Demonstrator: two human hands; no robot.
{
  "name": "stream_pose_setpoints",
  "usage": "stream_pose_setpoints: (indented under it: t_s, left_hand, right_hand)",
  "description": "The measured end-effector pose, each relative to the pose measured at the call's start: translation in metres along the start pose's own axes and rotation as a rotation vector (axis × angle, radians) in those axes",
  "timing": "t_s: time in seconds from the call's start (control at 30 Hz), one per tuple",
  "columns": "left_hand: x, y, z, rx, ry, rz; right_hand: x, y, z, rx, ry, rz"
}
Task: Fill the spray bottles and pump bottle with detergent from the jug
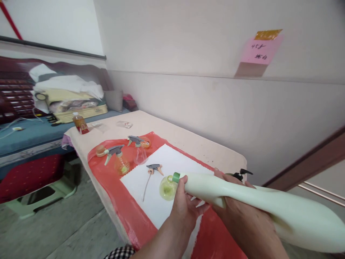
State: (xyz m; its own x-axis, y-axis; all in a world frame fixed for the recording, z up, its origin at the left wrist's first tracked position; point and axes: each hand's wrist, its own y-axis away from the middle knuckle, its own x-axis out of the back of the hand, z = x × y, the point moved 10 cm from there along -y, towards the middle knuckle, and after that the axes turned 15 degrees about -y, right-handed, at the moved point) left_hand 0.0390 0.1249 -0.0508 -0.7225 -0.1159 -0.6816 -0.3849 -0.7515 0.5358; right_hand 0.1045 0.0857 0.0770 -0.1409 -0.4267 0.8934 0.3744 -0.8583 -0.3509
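Note:
A large pale green jug (210,187) lies nearly level in the air, its green-rimmed mouth (176,177) pointing left. My left hand (185,201) is closed around the neck end, thumb on the near side. Farther back, my right hand (231,208) grips the jug from below, partly hidden behind it. The mouth is at the top of a round yellow-green clear bottle (167,189) on a white sheet (183,162); whether liquid flows I cannot tell. Beside that bottle lies a grey and peach spray head (155,168) with a long thin tube.
Several clear spray bottles with grey triggers, one holding yellow-green (122,163), stand on red plastic (107,180) covering the table. A black pump top (242,173) shows behind the jug. An amber bottle (81,124) stands at the far left corner. A red-topped stool (32,176) is left.

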Motion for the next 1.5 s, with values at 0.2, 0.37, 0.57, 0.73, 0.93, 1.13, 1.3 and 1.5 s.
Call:
stream_pose_setpoints:
  t_s: [0.2, 0.37, 0.57, 0.73, 0.93, 1.13, 1.3, 1.5]
  left_hand:
    - [-0.001, 0.0, -0.001, 0.001, 0.014, 0.002]
    - [-0.001, 0.001, -0.001, 0.007, 0.03, -0.004]
    - [0.0, 0.002, -0.002, 0.016, 0.036, 0.008]
    - [-0.001, 0.002, -0.001, 0.014, 0.024, -0.003]
    - [-0.001, 0.0, -0.001, 0.016, 0.027, -0.005]
    - [-0.002, 0.001, -0.001, 0.029, 0.034, -0.007]
    - [-0.001, 0.001, -0.001, 0.033, 0.028, 0.002]
    - [-0.003, 0.002, -0.001, 0.038, 0.031, -0.004]
  right_hand:
    - [0.01, -0.002, -0.003, 0.0, 0.075, 0.031]
    - [0.015, -0.004, -0.005, 0.009, 0.089, 0.056]
    - [0.024, -0.01, -0.011, 0.021, 0.096, 0.096]
    - [0.025, -0.012, -0.009, -0.031, 0.048, 0.06]
    - [0.015, -0.009, -0.006, -0.043, 0.015, 0.02]
    - [0.014, -0.005, -0.004, -0.029, 0.012, 0.09]
    - [0.014, -0.004, -0.005, -0.009, 0.04, 0.085]
    - [0.025, -0.008, -0.007, -0.033, 0.023, 0.132]
